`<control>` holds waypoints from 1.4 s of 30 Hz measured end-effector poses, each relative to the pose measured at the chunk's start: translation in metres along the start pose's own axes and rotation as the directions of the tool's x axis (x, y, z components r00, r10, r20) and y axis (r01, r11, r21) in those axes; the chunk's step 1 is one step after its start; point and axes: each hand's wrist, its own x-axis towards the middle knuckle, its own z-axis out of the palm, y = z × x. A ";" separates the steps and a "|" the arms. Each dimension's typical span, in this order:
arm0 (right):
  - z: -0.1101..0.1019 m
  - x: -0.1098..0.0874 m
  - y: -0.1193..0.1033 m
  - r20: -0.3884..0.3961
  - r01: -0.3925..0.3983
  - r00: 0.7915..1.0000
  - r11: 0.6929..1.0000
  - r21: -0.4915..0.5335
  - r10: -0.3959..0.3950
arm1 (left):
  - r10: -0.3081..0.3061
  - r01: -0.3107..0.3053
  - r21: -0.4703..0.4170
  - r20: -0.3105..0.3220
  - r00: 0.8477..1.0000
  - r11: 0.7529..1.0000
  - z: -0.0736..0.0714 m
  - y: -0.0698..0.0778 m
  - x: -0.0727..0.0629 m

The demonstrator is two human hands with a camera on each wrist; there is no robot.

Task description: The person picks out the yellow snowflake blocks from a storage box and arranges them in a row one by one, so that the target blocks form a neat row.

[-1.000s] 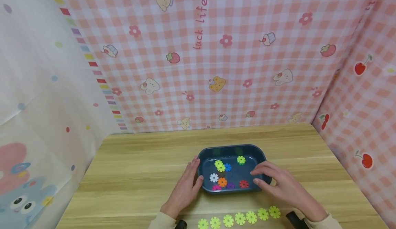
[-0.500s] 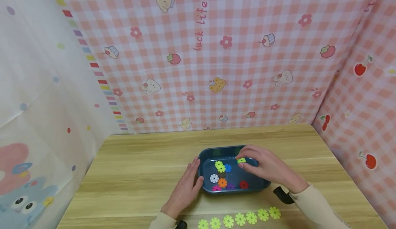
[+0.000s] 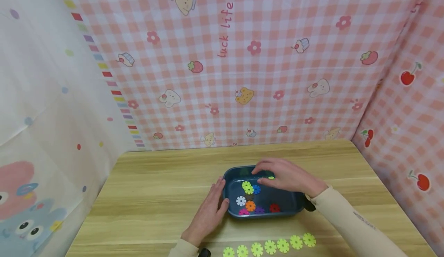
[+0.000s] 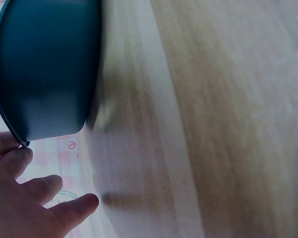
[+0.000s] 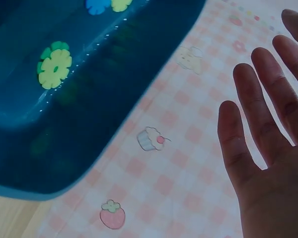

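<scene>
A dark blue tray [image 3: 288, 200] holds several notched plastic snowflake discs. Two overlapping yellow-green discs [image 3: 248, 188] lie beside a blue disc [image 3: 256, 189]; a white disc [image 3: 241, 200], an orange disc [image 3: 250, 205] and a red disc [image 3: 274, 208] lie nearer the front. My left hand [image 3: 208, 214] rests against the tray's left side, fingers extended. Over the tray's back right part hovers my right hand [image 3: 289, 175], thumb and fingers apart, holding nothing. Beneath it, a yellow disc [image 5: 55, 69] overlapping a green one shows in the right wrist view, mostly hidden in the head view.
In front of the tray, a row of yellow-green discs [image 3: 270, 247] lies on the wooden table [image 3: 156, 195]. Pink checked cloth [image 3: 208, 79] hangs behind the table and on the right; a white printed cloth [image 3: 69, 106] hangs on the left.
My right hand has moved from the tray's right rim leftward and back over the tray, now covering most of the back right disc. The left hand stays at the tray's left side.
</scene>
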 end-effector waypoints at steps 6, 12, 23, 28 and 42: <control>0.012 0.013 0.008 0.077 -0.033 0.996 0.999 0.005 0.033 | 0.010 -0.010 -0.004 -0.011 1.000 1.000 0.000 0.000 0.000; 0.025 0.023 0.015 0.131 -0.050 0.990 0.999 0.019 0.047 | -0.001 0.001 -0.003 -0.004 1.000 1.000 0.001 0.000 0.000; 0.049 0.031 0.026 0.185 -0.064 0.981 0.998 0.024 0.059 | -0.033 0.033 -0.018 0.026 0.999 0.999 0.000 0.000 0.002; 0.056 0.032 0.031 0.205 -0.088 0.976 0.995 0.051 0.076 | -0.031 0.031 -0.011 0.022 0.999 0.999 0.000 0.001 0.001; 0.070 0.032 0.037 0.269 -0.143 0.955 0.989 0.048 0.125 | -0.045 0.045 -0.009 0.032 0.998 0.999 0.000 0.001 0.001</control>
